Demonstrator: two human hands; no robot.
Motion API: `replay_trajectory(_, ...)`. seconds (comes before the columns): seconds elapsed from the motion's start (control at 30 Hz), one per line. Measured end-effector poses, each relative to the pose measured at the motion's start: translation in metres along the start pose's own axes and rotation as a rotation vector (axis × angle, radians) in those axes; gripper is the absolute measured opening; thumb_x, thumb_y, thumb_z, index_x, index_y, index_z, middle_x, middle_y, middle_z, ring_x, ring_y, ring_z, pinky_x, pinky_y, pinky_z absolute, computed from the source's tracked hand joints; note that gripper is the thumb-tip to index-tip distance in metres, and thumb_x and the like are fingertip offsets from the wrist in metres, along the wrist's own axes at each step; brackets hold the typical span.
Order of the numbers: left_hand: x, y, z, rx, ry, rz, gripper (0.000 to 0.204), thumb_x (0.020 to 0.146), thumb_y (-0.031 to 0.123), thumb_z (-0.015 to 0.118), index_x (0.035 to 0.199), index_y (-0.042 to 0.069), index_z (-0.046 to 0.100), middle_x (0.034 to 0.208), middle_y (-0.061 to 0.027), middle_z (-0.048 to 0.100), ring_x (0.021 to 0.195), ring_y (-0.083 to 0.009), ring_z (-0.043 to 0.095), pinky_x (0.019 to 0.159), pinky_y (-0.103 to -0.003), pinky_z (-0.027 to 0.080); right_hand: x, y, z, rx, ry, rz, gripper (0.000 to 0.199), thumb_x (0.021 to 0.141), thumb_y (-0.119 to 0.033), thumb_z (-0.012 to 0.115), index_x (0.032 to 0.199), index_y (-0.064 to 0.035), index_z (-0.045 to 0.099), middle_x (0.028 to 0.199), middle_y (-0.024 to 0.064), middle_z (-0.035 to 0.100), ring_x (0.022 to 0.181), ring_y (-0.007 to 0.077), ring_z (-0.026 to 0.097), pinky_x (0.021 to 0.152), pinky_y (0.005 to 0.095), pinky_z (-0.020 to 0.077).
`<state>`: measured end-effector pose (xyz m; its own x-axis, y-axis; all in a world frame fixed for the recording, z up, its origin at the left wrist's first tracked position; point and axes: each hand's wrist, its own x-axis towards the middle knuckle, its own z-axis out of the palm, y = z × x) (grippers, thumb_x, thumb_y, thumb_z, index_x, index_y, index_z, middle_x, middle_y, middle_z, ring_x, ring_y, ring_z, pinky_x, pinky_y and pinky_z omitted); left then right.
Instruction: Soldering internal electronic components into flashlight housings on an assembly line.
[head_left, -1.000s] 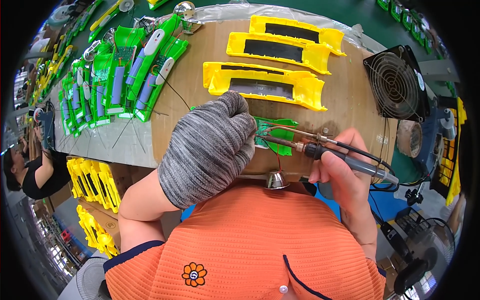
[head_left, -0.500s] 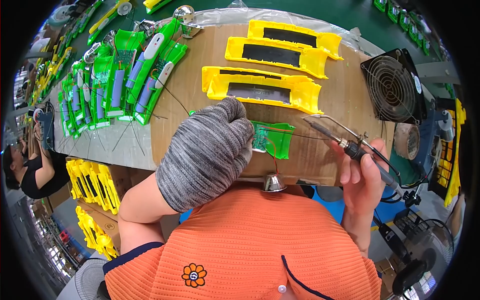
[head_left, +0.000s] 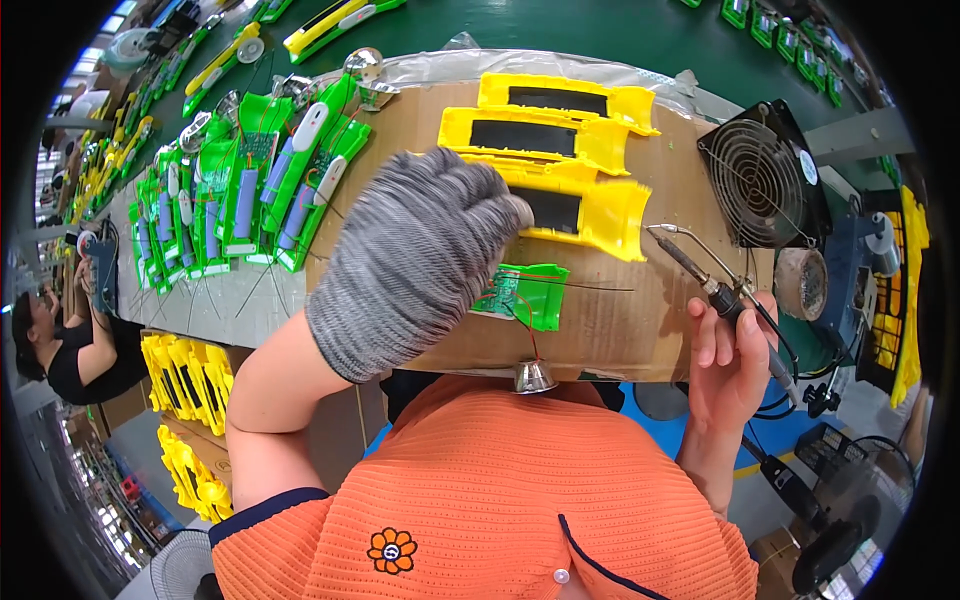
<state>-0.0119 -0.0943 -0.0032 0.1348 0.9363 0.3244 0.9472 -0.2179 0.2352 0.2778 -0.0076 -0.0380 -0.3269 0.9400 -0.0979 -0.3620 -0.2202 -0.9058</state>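
My left hand [head_left: 415, 255], in a grey striped knit glove, is curled over the left end of the nearest yellow casing [head_left: 605, 212], which has a dark panel. The glove hides that end and the fingertips. Bare, my right hand [head_left: 730, 365] holds a soldering iron [head_left: 722, 298] with a thin metal feed tube along it, its tip pointing up-left near the casing's right end. Below my left hand lies a green casing [head_left: 547, 300] with a circuit board [head_left: 503, 288], partly covered by the glove. Red wire runs from it to a silver reflector cup [head_left: 535, 377] at the table's front edge.
Two more yellow casings [head_left: 600, 145] lie behind. Several green casings with purple batteries [head_left: 247, 200] crowd the left. A black fan [head_left: 765, 180] and a tape roll [head_left: 802, 283] stand on the right. Another person [head_left: 80, 340] sits far left; yellow parts [head_left: 185, 380] fill boxes below.
My left hand has moved up from the green casing to the nearest yellow casing, which has shifted slightly away and right. My right hand keeps the soldering iron. The whole view has shifted somewhat.
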Motion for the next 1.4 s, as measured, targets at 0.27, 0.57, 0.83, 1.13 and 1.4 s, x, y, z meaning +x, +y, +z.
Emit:
replay_trajectory(0.27, 0.041, -0.017, 0.015, 0.077, 0.034, 0.038, 0.019, 0.083, 0.009, 0.068, 0.101, 0.011, 0.067, 0.094, -0.0087, 0.065, 0.088, -0.03, 0.061, 0.083, -0.041, 0.049, 0.002, -0.003, -0.006, 0.104, 0.1, -0.079, 0.01, 0.096, -0.015, 0.055, 0.093, -0.0087, 0.048, 0.056, -0.0028, 0.037, 0.052, 0.0117, 0.045, 0.087, 0.0383, 0.0478)
replay_trajectory(0.57, 0.02, 0.024, 0.029, -0.153, -0.159, 0.049, 0.023, 0.086, 0.015, 0.067, 0.109, 0.01, 0.066, 0.1, -0.0097, 0.067, 0.096, -0.0291, 0.062, 0.086, -0.041, 0.047, 0.007, -0.004, -0.008, 0.102, 0.109, -0.108, 0.01, 0.097, -0.014, 0.055, 0.092, -0.0092, 0.048, 0.057, -0.0028, 0.037, 0.053, 0.012, 0.045, 0.087, 0.0381, 0.0479)
replay_trajectory(0.83, 0.009, 0.037, 0.031, -0.236, -0.04, 0.141, 0.023, 0.077, 0.012, 0.07, 0.1, 0.016, 0.066, 0.097, -0.0013, 0.065, 0.104, -0.022, 0.061, 0.09, -0.039, 0.045, 0.015, 0.008, 0.003, 0.077, -0.006, -0.088, 0.008, 0.096, -0.01, 0.054, 0.099, -0.0058, 0.048, 0.06, 0.0012, 0.043, 0.054, 0.0146, 0.051, 0.085, 0.0411, 0.0526)
replay_trajectory(1.13, -0.037, -0.004, 0.029, -0.425, 0.17, -0.592, 0.006, 0.084, 0.008, 0.07, 0.088, 0.004, 0.072, 0.085, -0.0126, 0.072, 0.078, -0.0263, 0.071, 0.072, -0.034, 0.055, 0.031, 0.029, 0.027, 0.084, -0.26, 0.08, 0.013, 0.095, -0.002, 0.055, 0.102, -0.0032, 0.045, 0.072, 0.0096, 0.058, 0.066, 0.0233, 0.064, 0.067, 0.0359, 0.0537)
replay_trajectory(1.4, 0.0, -0.005, 0.029, -0.431, -0.178, -0.179, 0.012, 0.079, 0.006, 0.072, 0.09, 0.007, 0.072, 0.082, -0.0106, 0.066, 0.077, -0.0297, 0.066, 0.069, -0.036, 0.053, 0.017, 0.01, 0.003, -0.08, -0.269, 0.146, 0.014, 0.091, 0.0, 0.057, 0.097, -0.0014, 0.045, 0.077, 0.0146, 0.062, 0.061, 0.0167, 0.061, 0.059, 0.0363, 0.0585)
